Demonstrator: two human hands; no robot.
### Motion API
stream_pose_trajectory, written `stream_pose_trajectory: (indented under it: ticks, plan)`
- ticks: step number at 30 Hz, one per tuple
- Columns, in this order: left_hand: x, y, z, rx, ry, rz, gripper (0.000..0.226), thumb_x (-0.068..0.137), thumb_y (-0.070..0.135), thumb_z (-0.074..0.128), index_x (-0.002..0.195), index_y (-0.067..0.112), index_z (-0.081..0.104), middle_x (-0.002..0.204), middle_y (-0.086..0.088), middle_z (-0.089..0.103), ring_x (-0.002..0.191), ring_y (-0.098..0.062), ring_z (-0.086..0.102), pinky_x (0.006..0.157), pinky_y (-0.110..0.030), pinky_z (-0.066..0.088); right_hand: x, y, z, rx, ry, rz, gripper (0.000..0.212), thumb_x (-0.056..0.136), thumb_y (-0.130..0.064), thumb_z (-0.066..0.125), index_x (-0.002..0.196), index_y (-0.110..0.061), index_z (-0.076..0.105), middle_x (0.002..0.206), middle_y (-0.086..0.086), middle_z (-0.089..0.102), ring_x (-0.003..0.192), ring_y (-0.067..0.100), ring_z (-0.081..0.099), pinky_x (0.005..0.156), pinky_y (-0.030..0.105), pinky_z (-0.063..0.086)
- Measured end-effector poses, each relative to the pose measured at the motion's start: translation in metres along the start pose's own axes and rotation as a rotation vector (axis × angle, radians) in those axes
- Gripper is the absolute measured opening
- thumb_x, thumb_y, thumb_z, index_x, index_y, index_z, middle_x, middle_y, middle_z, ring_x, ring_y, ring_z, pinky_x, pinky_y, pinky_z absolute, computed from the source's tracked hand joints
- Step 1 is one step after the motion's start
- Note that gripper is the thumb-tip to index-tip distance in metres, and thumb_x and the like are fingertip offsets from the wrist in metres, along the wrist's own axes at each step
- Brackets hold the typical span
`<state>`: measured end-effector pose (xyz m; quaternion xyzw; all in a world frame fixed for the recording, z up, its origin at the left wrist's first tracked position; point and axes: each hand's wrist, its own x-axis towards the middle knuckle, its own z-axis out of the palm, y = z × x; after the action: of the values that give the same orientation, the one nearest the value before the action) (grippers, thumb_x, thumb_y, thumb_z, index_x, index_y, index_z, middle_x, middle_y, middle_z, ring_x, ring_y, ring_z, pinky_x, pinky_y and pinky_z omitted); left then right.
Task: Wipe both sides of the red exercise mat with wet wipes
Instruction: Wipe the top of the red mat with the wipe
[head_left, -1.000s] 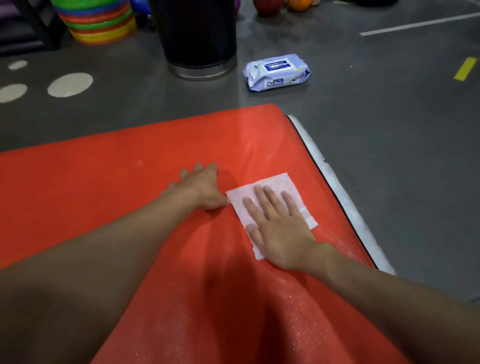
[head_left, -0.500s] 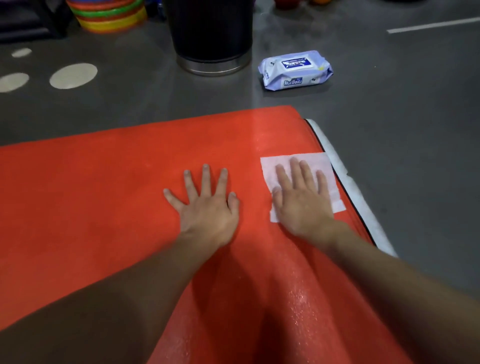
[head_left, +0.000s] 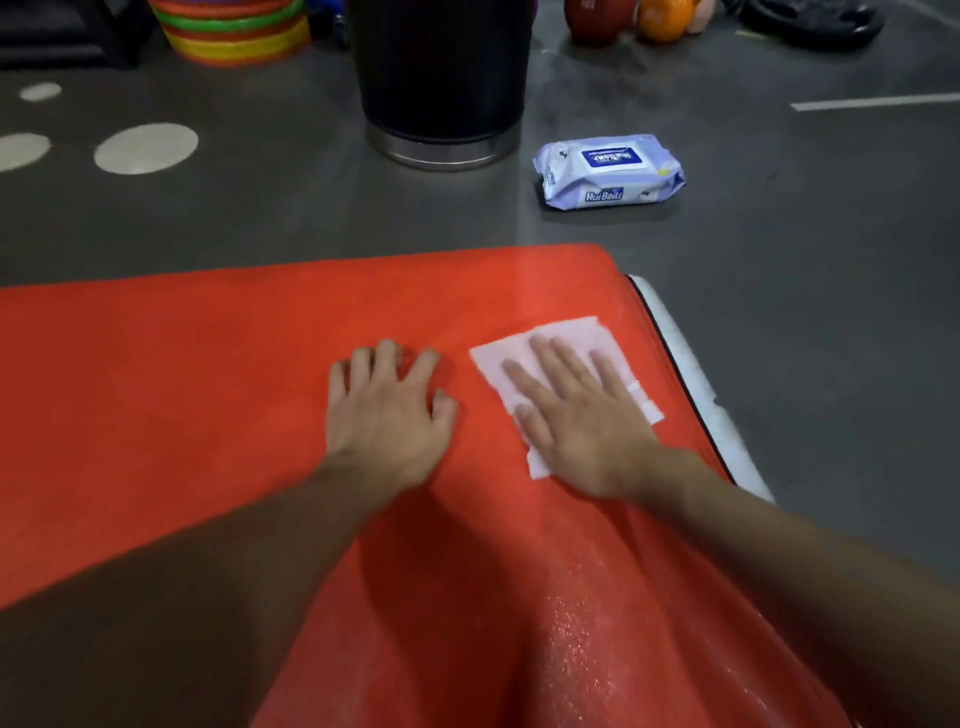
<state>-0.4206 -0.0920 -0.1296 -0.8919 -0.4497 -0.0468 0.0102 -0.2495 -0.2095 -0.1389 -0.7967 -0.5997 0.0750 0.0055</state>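
The red exercise mat (head_left: 156, 389) fills the lower frame, and our right grip (head_left: 582, 421), released with fingers straight, presses a wet wipe (head_left: 571, 332) flat onto it right of centre. Our left grip (head_left: 387, 415) rests spread and released on the mat just left of it.

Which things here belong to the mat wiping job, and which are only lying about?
For the job: red mat, wet wipe under the right hand, left hand resting on the mat, pack of wipes.
Lying about: black bin, stacked coloured rings, red and orange balls, white floor dots.
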Motion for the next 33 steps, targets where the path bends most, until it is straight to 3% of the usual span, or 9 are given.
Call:
stream_pose_trajectory:
  ticks: [3,6,9,12,14,18,23,28,33]
  plan:
    - [0.005,-0.002,0.012,-0.074,-0.019,-0.065,0.071,0.084,0.050,0.026,0.152,0.029,0.028,0.158,-0.008,0.027,0.144,-0.032,0.024,0.119,-0.058,0.009,0.029,0.011,-0.003,0.022,0.030,0.315,0.061,0.100,-0.046,0.009,0.158,-0.028,0.006,0.166,0.010,-0.005,0.152,0.025,-0.009,0.121,0.051,-0.006]
    - [0.005,-0.004,0.015,-0.082,-0.072,-0.058,0.076,0.083,0.050,0.017,0.156,0.030,0.013,0.165,0.001,0.006,0.152,-0.027,0.000,0.119,-0.059,-0.001,0.029,-0.031,0.005,0.014,0.056,0.162,0.075,0.090,-0.050,-0.004,0.158,-0.023,0.007,0.165,0.014,-0.004,0.152,0.029,-0.009,0.120,0.052,-0.007]
    - [0.007,-0.006,0.013,-0.081,-0.089,-0.055,0.076,0.083,0.051,0.013,0.156,0.029,0.017,0.165,0.002,0.006,0.152,-0.027,-0.001,0.118,-0.059,-0.002,0.033,-0.011,-0.001,0.002,0.024,-0.052,0.075,0.088,-0.054,-0.005,0.158,-0.030,0.011,0.166,0.009,0.001,0.153,0.025,-0.003,0.120,0.049,-0.004]
    - [0.006,-0.006,0.012,-0.093,-0.092,-0.040,0.076,0.084,0.052,0.015,0.156,0.029,0.019,0.165,0.002,0.007,0.152,-0.026,-0.001,0.118,-0.059,-0.002,0.062,0.010,-0.007,0.015,0.029,0.216,0.062,0.099,-0.048,0.008,0.158,-0.030,0.008,0.166,0.008,-0.002,0.153,0.024,-0.006,0.120,0.050,-0.005]
    - [0.007,-0.007,0.011,-0.098,-0.092,-0.037,0.076,0.083,0.052,0.015,0.156,0.029,0.020,0.165,0.002,0.008,0.152,-0.026,0.000,0.119,-0.059,-0.002,0.068,-0.011,-0.002,0.015,0.029,0.270,0.062,0.100,-0.046,0.011,0.158,-0.025,0.004,0.165,0.011,-0.007,0.152,0.026,-0.011,0.120,0.051,-0.007]
    - [0.006,-0.008,0.010,-0.101,-0.103,-0.033,0.076,0.084,0.052,0.013,0.156,0.030,0.018,0.165,0.003,0.005,0.152,-0.025,-0.002,0.119,-0.058,-0.002,0.063,-0.015,-0.006,0.010,-0.005,-0.032,0.076,0.087,-0.056,-0.006,0.158,-0.031,0.006,0.166,0.006,-0.006,0.152,0.022,-0.009,0.121,0.046,-0.008]
    - [0.007,-0.008,0.010,-0.113,-0.102,-0.037,0.074,0.085,0.052,0.014,0.156,0.031,0.016,0.165,0.004,0.003,0.152,-0.025,-0.004,0.119,-0.057,-0.004,0.124,0.006,-0.016,0.080,0.005,0.369,0.060,0.103,-0.044,0.017,0.158,-0.024,0.005,0.166,0.008,-0.007,0.152,0.024,-0.011,0.120,0.051,-0.008]
    - [0.007,-0.009,0.009,-0.117,-0.119,-0.035,0.075,0.084,0.054,0.010,0.156,0.032,0.011,0.165,0.005,-0.002,0.152,-0.024,-0.009,0.119,-0.056,-0.006,0.125,-0.015,-0.015,0.015,-0.029,0.037,0.060,0.103,-0.048,0.019,0.158,-0.029,0.003,0.166,0.005,-0.009,0.152,0.021,-0.011,0.121,0.049,-0.007]
    - [0.007,-0.008,0.009,-0.125,-0.118,-0.038,0.073,0.086,0.052,0.009,0.156,0.033,0.008,0.165,0.005,-0.004,0.151,-0.024,-0.012,0.119,-0.056,-0.008,0.164,0.009,-0.027,0.094,-0.041,0.340,0.059,0.102,-0.045,0.018,0.158,-0.029,0.006,0.166,0.006,-0.007,0.152,0.023,-0.011,0.120,0.052,-0.008]
